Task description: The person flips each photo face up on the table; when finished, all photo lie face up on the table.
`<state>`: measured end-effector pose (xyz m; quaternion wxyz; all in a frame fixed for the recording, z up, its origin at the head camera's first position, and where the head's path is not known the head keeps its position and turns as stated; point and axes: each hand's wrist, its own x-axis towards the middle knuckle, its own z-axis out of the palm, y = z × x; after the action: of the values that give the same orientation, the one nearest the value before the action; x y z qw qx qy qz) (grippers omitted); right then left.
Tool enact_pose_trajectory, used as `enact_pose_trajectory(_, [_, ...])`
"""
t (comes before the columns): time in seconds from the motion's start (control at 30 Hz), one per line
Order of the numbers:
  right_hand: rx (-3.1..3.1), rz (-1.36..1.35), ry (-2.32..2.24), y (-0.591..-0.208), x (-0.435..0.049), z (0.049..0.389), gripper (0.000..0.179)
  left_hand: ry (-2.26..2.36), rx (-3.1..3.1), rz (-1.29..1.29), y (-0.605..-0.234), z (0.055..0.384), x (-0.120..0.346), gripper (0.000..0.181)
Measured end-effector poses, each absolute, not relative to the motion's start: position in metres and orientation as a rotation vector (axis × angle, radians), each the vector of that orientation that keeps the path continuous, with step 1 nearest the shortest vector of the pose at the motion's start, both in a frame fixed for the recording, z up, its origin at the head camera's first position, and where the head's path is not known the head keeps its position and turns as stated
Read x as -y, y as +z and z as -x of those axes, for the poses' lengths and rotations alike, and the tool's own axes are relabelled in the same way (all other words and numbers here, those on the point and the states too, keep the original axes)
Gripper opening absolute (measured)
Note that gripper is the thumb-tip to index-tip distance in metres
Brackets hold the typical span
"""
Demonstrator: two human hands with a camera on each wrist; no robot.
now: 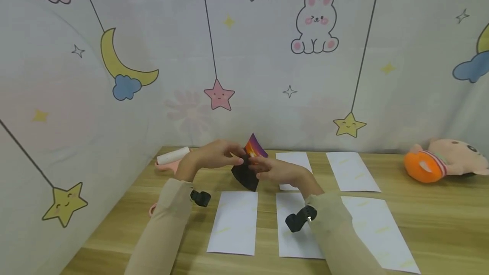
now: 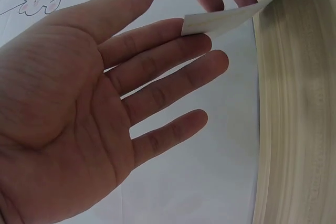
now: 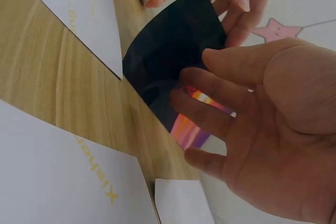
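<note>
A glossy photo print (image 1: 245, 177), mostly black with an orange and purple patch, stands tilted and slightly curved between both hands above the table. My left hand (image 1: 214, 155) grips its edge between the index and middle fingers, thumb apart; the left wrist view shows the pale back of the print (image 2: 220, 20). From the other side my right hand (image 1: 280, 171) has its fingers loosely extended across the black face (image 3: 163, 45). Its thumb lies in front of the same face, and whether every fingertip touches cannot be seen.
Several white sheets (image 1: 234, 224) with faint yellow lettering lie in rows on the wooden table (image 1: 126, 224). A lint roller (image 1: 172, 156) lies at the back left. A pink ring-shaped handle (image 1: 152, 209) peeks out beside the left sleeve. A plush toy (image 1: 425, 168) rests far right. A patterned curtain (image 1: 267, 71) hangs behind.
</note>
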<state>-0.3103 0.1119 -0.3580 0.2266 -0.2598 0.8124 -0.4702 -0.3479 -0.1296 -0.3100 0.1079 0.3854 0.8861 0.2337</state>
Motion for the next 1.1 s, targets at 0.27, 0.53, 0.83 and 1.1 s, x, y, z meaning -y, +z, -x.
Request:
enact_pose_trajectory(0.27, [-2.281,0.722,-1.228,-0.365,-0.107,0.313,0.059,0.603,-2.650,-1.029,-0.310,0.348,0.132,0.036])
enact_pose_trajectory(0.53, [-2.391,0.746,-1.120,-0.369,-0.104,0.315,0.058,0.504,-2.627,-0.979,-0.313,0.351,0.135,0.041])
enact_pose_trajectory(0.83, [-2.509,0.898,-0.941,-0.368,-0.103,0.315,0.057,0.447,-2.574,-0.878,-0.319,0.353,0.140,0.046])
enact_pose_trajectory(1.1, [-2.516,0.828,-0.954,-0.368,-0.108,0.314,0.056,0.370,-2.562,-0.816,-0.323,0.354,0.142,0.055])
